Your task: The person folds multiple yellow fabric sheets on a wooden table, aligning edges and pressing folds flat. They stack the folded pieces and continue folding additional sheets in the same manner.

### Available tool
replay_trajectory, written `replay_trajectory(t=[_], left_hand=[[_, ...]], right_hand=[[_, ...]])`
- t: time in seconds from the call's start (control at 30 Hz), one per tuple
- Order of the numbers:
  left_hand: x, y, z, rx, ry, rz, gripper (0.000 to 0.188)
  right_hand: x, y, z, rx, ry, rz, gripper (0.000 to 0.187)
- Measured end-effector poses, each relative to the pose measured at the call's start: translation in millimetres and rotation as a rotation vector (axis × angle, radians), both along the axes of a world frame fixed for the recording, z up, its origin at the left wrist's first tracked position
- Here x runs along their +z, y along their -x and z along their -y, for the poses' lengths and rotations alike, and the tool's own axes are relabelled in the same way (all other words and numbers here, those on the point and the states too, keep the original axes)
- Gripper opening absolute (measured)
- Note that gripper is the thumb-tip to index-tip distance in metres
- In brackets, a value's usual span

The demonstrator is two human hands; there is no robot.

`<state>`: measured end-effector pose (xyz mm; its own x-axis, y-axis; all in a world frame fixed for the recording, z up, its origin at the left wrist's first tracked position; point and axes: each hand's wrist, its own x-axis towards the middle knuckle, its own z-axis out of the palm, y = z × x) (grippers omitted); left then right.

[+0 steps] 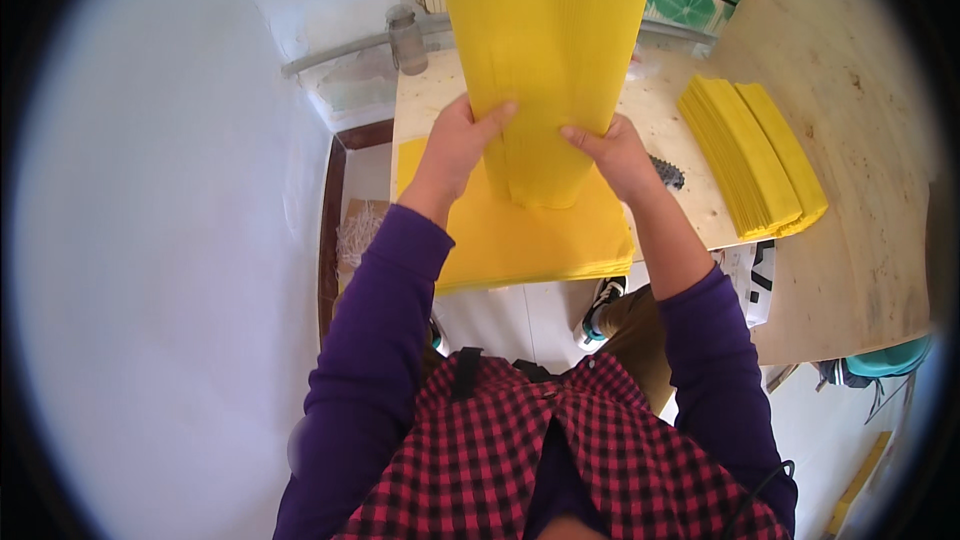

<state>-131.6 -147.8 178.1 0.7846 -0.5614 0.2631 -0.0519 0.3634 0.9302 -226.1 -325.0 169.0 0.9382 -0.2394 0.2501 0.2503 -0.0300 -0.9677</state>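
Note:
Upright in front of me stands a folded bundle of yellow paper (545,50), its top edge curving open. My left hand (462,143) is closed on its left side, thumb on the near face. On the right side, my right hand (612,152) grips it the same way; the fingers of both hands are mostly hidden behind the paper. The bundle's lower end meets a flat stack of yellow paper sheets (540,248) at the table's near edge. To the right lie folded bundles of yellow paper (745,155), side by side.
Both stacks rest on a pale wooden table (660,105). A clear bottle (406,42) stands at the back left corner. A dark, bumpy object (667,172) lies beside my right wrist. White wall (160,220) runs along the left; a wooden panel (850,140) is at the right.

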Motion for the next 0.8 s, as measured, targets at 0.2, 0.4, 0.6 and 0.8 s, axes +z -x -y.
replay_trajectory(t=[0.2,0.4,0.6,0.8], left_hand=[[15.9,-4.8,5.1,-0.012,-0.020,0.132,0.034],[14.2,1.6,7.0,-0.055,-0.103,0.092,0.034],[5.7,1.8,6.6,-0.053,-0.189,0.099,0.035],[9.4,-6.9,10.6,-0.037,-0.125,0.111,0.031]], right_hand=[[14.6,-0.5,12.4,0.014,-0.057,-0.002,0.023],[-1.9,3.8,9.1,-0.041,0.010,-0.082,0.025],[-11.2,2.7,9.5,0.015,-0.086,-0.073,0.025],[-2.4,5.9,17.3,0.030,-0.123,-0.081,0.026]])
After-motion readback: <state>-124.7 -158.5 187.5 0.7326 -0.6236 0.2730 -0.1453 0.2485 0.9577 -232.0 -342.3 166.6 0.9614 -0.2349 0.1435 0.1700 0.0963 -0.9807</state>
